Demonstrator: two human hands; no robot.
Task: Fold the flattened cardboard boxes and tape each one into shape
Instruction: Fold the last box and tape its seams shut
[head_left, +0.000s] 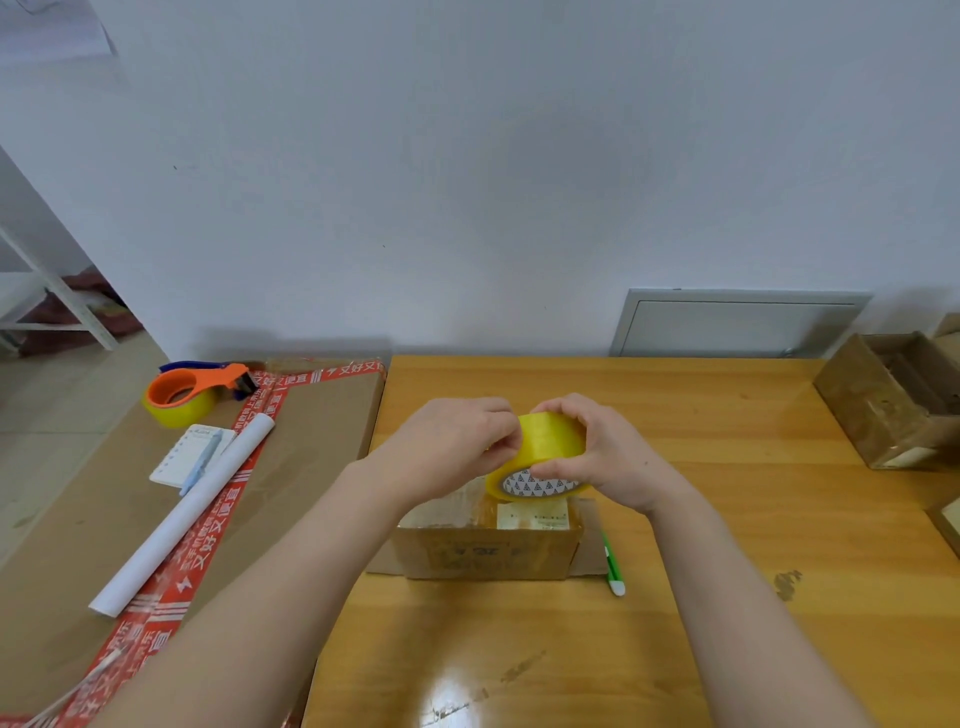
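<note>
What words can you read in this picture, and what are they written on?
"又好又便宜": white letters, repeated along the red tape on the big cardboard box.
Smaller white letters on that tape: too blurred to read.
Print on the small box and its pale label: too blurred to read.
Heading on the notepad: too small to read.
Tape roll: only a triangle pattern on its core, no words.

Plain white wall (467, 182) behind glossy wooden table (701, 519), white shelf frame (47, 291) left.
</note>
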